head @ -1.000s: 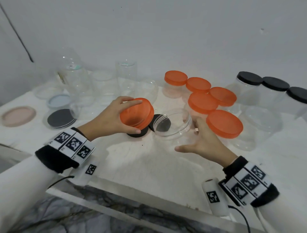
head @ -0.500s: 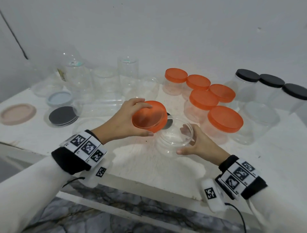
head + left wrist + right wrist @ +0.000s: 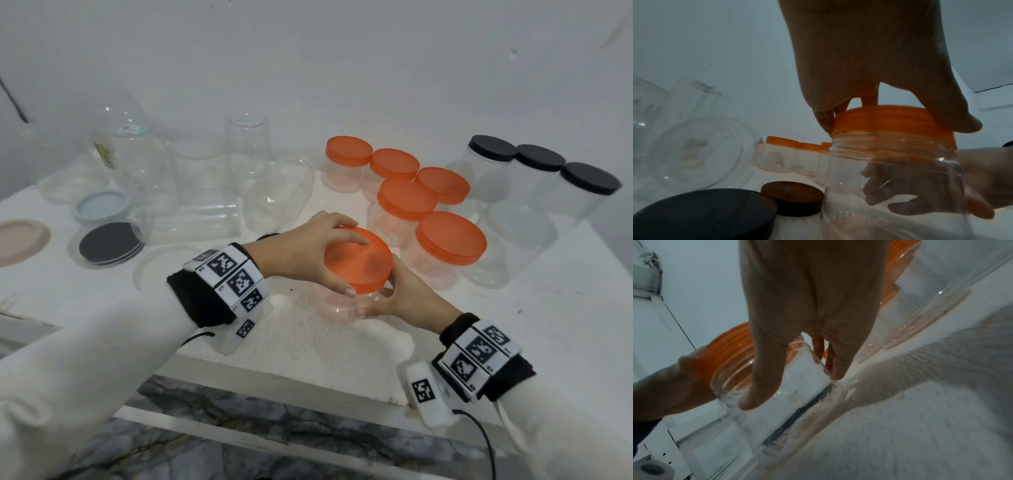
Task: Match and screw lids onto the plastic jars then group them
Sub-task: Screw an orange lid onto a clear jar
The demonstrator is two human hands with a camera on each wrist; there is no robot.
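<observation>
Head view, left hand [image 3: 301, 253] gripping orange lid [image 3: 359, 262] seemingly seated on clear jar [image 3: 337, 305], right hand [image 3: 407, 298] clasping jar

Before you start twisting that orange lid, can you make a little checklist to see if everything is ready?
1. Orange lid sits on the clear jar's mouth: ok, it covers the neck.
2. Lid sits level on the threads: cannot tell, it looks slightly tilted in the left wrist view.
3. Left hand grips the lid's rim: ok, fingers and thumb curl round it.
4. Right hand steadies the jar: ok, fingers wrap its wall.
5. Room to turn: ok, the nearest capped orange jar stands apart from the hands.
6. Loose black lids out of the way: not ok, one lies right against the jar's base.
</observation>
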